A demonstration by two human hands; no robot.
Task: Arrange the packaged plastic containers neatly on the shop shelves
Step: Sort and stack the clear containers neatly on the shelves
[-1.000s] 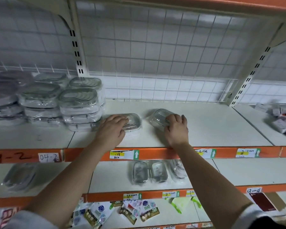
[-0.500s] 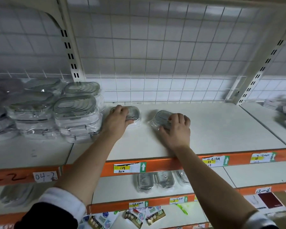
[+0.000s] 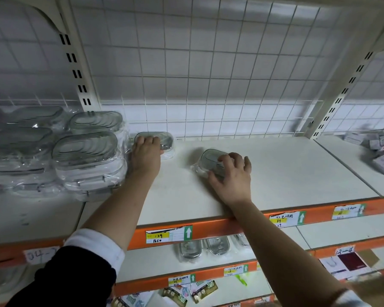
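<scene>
Fingers (image 3: pixel 147 140) of the left hand (image 3: pixel 145 156) bend down over the lid of the first small container (image 3: pixel 165 141), with the thumb against its near edge, so the hand grips it from above. That wrapped, clear box with a grey lid sits flat at the back of the white shelf (image 3: pixel 286 173), close to the wire grid panel (image 3: pixel 208 74) and just beside the stacks of larger wrapped containers (image 3: pixel 87 156) on the left. On the right hand (image 3: pixel 232 177), the fingers (image 3: pixel 235 157) curl over the far side of the second small container (image 3: pixel 210 160) while the thumb presses its near side, pinching it between them. This 2nd box lies near the middle of the same shelf, turned at an angle to the orange front edge (image 3: pixel 220 224), well apart from the 1st. Handwritten price labels (image 3: pixel 169 234) are stuck along that edge. One shelf below, 2 more small wrapped containers (image 3: pixel 203 247) lie side by side. At the far right of the upper shelf sits a blurred heap of small boxes (image 3: pixel 379 149). A dark sleeve with a white cuff (image 3: pixel 95 244) covers the left forearm.
</scene>
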